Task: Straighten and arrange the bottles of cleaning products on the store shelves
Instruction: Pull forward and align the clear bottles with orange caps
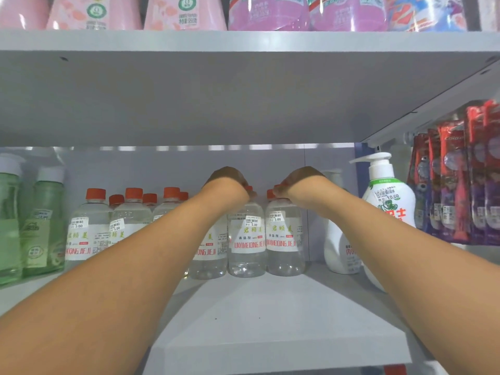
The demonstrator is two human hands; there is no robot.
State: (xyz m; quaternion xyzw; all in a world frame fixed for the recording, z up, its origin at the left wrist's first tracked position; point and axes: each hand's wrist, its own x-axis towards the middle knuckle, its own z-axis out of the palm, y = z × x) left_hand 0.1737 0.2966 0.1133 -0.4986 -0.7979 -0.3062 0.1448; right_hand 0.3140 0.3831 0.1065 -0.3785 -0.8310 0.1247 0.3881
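While both bare forearms reached deep into the shelf (270,320), the left hand (226,180) was bent down over the red cap of a clear bottle (246,239), and the right hand (301,182) was bent down the same way over the cap of the clear bottle beside it (284,239). The fingers of both hands pointed away from the camera and were hidden behind the wrists, so I could not tell whether they gripped the caps or only rested on them. The two bottles stood upright, touching side by side, near the back of the shelf, their white labels facing forward. A third such bottle (209,255) stood just to their left, partly behind the left forearm. Further left more clear bottles with red caps (89,226) stood in a loose cluster, and beyond them two green bottles (43,226) with white caps. To the right stood a plain white bottle (338,253) and a white pump bottle (387,196) with a green label. Red packets (460,180) hung at the far right. Pink and purple pouches (184,12) sat on the shelf above.
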